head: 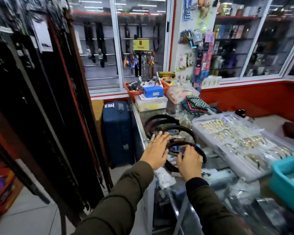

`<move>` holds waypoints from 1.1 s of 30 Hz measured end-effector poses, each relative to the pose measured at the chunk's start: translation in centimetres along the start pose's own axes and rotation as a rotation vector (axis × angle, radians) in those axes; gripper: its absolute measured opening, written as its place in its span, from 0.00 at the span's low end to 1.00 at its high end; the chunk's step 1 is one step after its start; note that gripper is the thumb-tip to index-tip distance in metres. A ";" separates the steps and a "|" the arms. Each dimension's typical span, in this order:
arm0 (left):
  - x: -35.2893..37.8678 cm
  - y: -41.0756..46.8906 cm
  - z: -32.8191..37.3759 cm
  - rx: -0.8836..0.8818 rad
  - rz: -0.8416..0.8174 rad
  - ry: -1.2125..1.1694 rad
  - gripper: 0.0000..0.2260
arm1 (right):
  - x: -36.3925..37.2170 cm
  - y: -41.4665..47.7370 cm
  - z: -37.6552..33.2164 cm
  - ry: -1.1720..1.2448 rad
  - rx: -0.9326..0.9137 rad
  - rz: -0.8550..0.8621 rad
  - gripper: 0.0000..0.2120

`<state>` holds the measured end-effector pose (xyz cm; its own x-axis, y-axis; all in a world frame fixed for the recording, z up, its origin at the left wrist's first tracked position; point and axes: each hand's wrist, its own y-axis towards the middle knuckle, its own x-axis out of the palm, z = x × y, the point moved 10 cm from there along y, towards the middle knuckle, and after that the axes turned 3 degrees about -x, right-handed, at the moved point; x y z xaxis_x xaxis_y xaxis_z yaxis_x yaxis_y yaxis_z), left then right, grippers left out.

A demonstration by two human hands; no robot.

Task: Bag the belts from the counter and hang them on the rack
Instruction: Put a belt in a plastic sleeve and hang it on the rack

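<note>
Several dark belts lie coiled in loops on the glass counter [215, 160]. The nearest belt [175, 145] curves under my hands; another coiled belt [161, 118] lies farther back. My left hand [157, 150] hovers flat with fingers spread beside the nearest coil, holding nothing. My right hand [189, 161] rests with curled fingers on the near belt's loop; the grip itself is hidden under the fingers. The rack [46, 99] of hanging dark belts fills the left side. A clear plastic bag [164, 178] lies at the counter's near edge.
A clear tray of bangles [241, 141] sits right of the belts. A teal bin [287, 177] stands at the right edge. A blue suitcase [116, 131] stands on the floor between rack and counter. An orange basket [134, 91], boxes and folded cloth crowd the counter's far end.
</note>
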<state>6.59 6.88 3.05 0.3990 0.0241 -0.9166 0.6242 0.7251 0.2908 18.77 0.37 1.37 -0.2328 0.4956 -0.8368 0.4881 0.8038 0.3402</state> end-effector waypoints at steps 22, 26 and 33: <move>6.2 4.3 3.3 -0.170 -0.283 0.064 0.15 | 2.6 1.4 6.4 0.231 0.348 -0.117 0.17; 2.9 4.3 2.1 -0.237 -0.082 -0.182 0.16 | 2.2 2.3 6.3 1.007 0.463 -0.010 0.20; -4.3 1.5 -2.3 -0.384 0.253 -0.539 0.16 | -0.3 5.0 -2.9 1.327 0.268 -0.172 0.19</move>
<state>4.28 9.50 6.76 0.8391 -0.0482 -0.5419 0.2271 0.9361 0.2684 18.81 5.18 4.55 -0.8582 0.4594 0.2291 0.4824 0.8743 0.0541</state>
